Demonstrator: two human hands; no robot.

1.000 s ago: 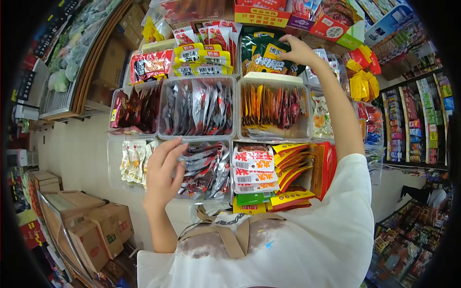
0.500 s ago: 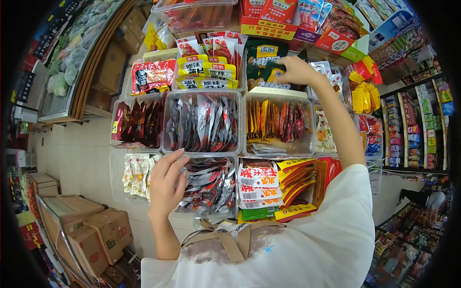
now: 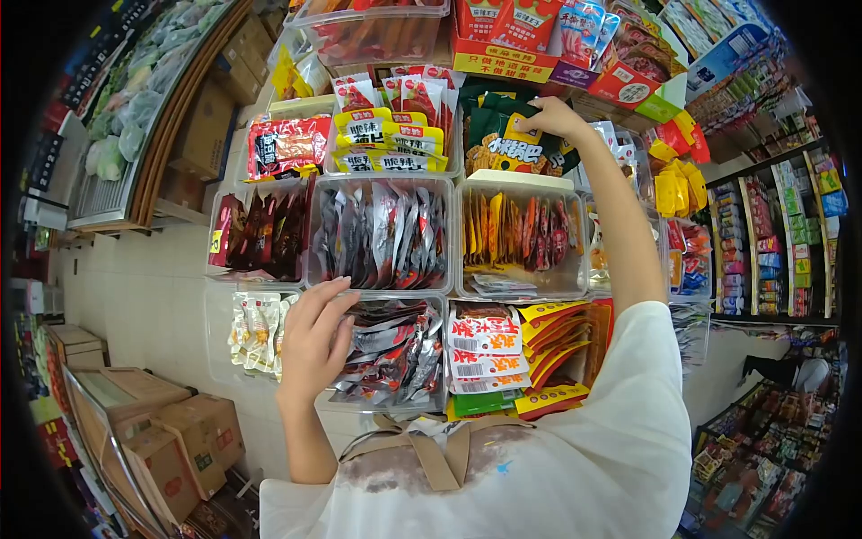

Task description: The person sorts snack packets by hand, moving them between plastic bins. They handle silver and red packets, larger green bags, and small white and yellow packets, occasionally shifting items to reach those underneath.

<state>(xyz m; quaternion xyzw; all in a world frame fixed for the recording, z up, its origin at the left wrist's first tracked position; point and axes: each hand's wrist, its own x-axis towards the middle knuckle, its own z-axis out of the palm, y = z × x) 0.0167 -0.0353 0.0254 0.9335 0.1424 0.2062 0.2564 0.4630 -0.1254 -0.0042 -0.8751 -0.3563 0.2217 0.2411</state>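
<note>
- The green packets stand at the far centre-right; the right hand curls its fingers at their upper edge, though whether they truly pinch is hidden; a shallow hold on slick film could let one slip or drag its neighbours askew.
- The right forearm crosses above the right-hand tubs; if it dips, it could knock packets there.
- The left hand, fingers loosely spread, is at the near-left tubs; pressing on a rim could tilt one.
</note>
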